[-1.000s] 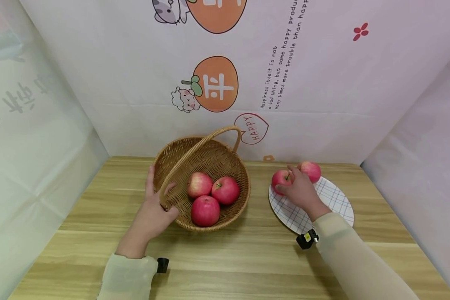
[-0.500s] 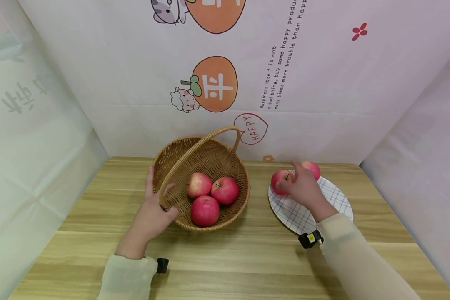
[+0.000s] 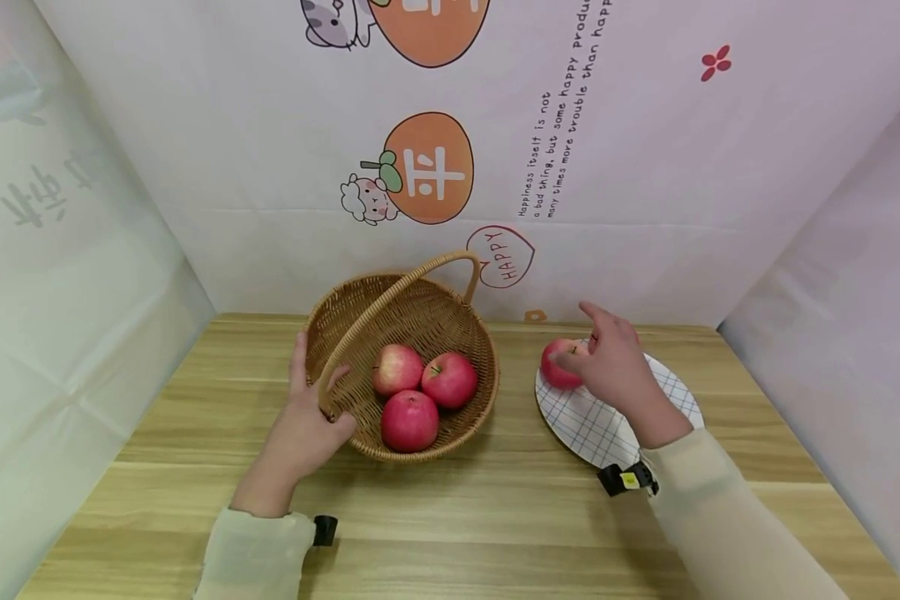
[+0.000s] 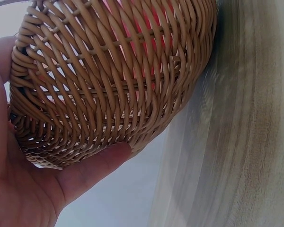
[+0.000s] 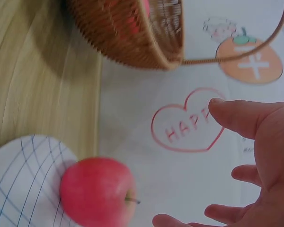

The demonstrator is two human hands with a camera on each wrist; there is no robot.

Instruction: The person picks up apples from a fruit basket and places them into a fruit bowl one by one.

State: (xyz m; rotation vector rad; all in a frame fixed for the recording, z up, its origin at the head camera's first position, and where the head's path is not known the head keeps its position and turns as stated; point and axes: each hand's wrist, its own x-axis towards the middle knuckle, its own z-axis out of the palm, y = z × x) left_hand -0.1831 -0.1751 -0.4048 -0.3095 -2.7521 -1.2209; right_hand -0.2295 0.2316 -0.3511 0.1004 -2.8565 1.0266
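My left hand (image 3: 307,429) grips the left rim of a wicker basket (image 3: 487,400) near the base of its handle. One of its fingers lies along the outer weave in the left wrist view. Inside the basket rest three red apples (image 3: 409,422). Over a round plate (image 3: 585,429) with a blue grid pattern, my right hand (image 3: 618,375) hovers with fingers spread and nothing held. A red apple (image 5: 99,191) sits on the plate's edge, just left of that hand in the head view. A small red patch shows between thumb and fingers; what lies behind the hand is hidden.
A wooden table (image 3: 450,533) bears the basket and plate. Close behind them rises a white printed cloth wall (image 3: 630,167), with further white cloth sides at left and right. The basket's handle (image 3: 390,304) arches upward.
My right hand has drawn off the apples, rising and shifting slightly right, with its fingers spreading. The far apple is now mostly hidden behind it. My left hand and the basket stay put.
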